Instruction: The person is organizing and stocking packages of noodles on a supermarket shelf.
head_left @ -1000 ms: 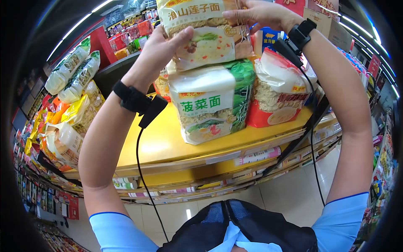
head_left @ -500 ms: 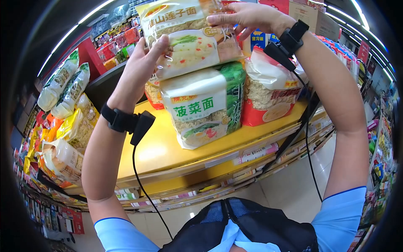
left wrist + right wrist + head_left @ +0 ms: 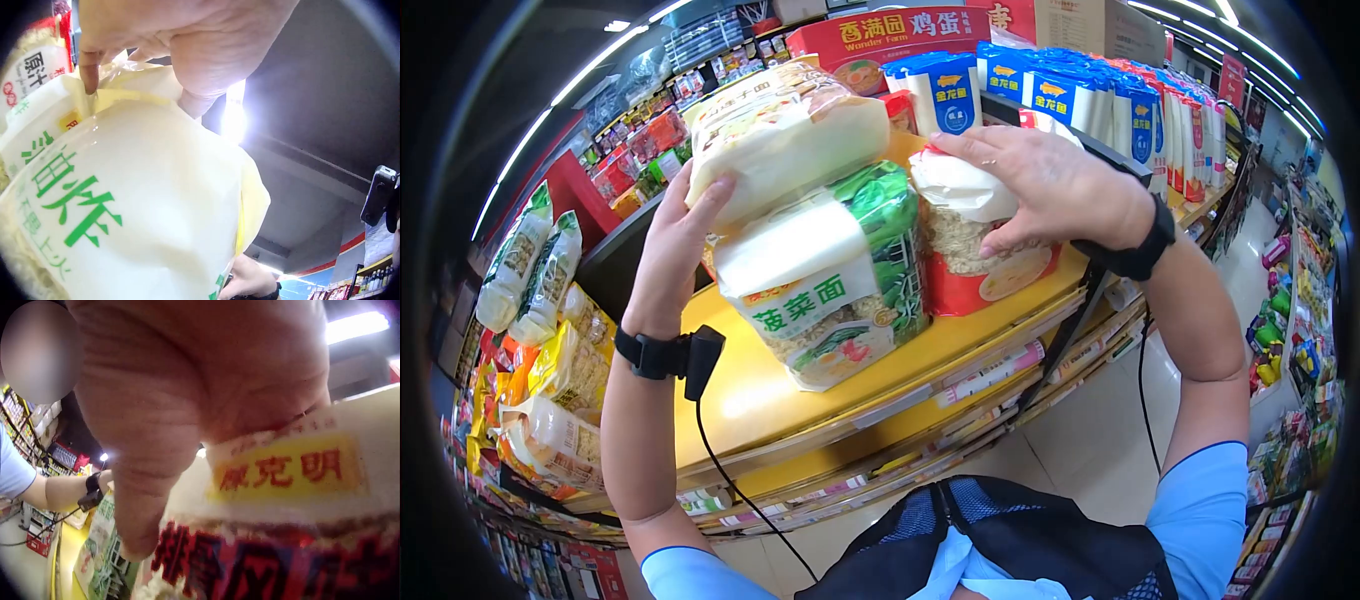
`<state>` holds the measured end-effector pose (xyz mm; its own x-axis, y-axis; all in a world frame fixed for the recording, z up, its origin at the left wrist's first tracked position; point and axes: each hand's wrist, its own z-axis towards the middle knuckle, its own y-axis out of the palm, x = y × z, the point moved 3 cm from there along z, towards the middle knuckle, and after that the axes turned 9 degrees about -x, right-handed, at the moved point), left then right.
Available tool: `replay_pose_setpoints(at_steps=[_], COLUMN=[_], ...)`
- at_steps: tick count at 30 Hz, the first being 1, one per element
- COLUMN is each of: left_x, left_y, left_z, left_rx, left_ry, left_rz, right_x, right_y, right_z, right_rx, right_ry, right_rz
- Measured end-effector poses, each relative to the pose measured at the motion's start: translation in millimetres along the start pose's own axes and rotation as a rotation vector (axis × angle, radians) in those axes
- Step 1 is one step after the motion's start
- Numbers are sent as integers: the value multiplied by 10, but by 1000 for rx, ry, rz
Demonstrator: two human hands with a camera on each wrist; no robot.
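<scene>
My left hand grips the left end of a pale noodle bag, its thumb across the near side. That bag is tilted over the top of a white-and-green noodle bag, which stands on the yellow shelf. In the left wrist view, the fingers press into the creased wrapping of the pale bag. My right hand spreads over a white-and-red noodle bag at the right. Its thumb points straight down along that bag's front in the right wrist view; the bag's top is partly hidden under the palm.
The yellow shelf carries these bags, with further tiers beneath. More noodle bags are piled at the left. Blue-and-white packets line the back right behind a dark divider. A red display box stands at the back.
My right hand has left the pale noodle bag and moved down onto the white-and-red one. The pale bag has turned its end toward me in my left hand. The view has shifted rightward.
</scene>
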<state>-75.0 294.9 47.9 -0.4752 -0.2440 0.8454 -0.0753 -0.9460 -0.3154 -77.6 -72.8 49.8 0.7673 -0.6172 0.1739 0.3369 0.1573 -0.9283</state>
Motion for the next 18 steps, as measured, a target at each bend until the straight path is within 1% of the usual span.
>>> replay_pose_setpoints(at_steps=[3,4,6,7,9,10,11,12,13,14,16,17,18], left_x=[-70,-88,-98,-79,-21,10,82,193,231,262,336,329,282], left_y=[-32,-34,-26,-44,-38,-6,48,150,252,350,549,641,707], left_z=[9,7,-2,-20,-140,-208,-334,-469,-635,-824,-1207,-1407,-1584], left_rx=[13,22,13,13,179,253,262,252,223,197,95,64,8], left_ry=[-18,-23,18,40,27,26,125,232,280,322,361,342,346], left_rz=[-34,-43,-22,-3,157,231,392,635,694,755,902,913,908], right_x=[-54,-27,48,93,185,242,310,350,281,287,305,201,131], right_y=[80,90,105,108,95,122,187,218,174,187,269,236,230], right_z=[-37,-36,6,63,183,229,266,273,267,234,188,100,16], right_rx=[84,86,93,57,-10,25,60,92,7,71,194,222,281], right_ry=[-32,-32,-40,5,95,73,61,50,172,181,172,174,124], right_rz=[-34,-17,18,28,48,17,-18,-54,-64,-111,-198,-186,-169])
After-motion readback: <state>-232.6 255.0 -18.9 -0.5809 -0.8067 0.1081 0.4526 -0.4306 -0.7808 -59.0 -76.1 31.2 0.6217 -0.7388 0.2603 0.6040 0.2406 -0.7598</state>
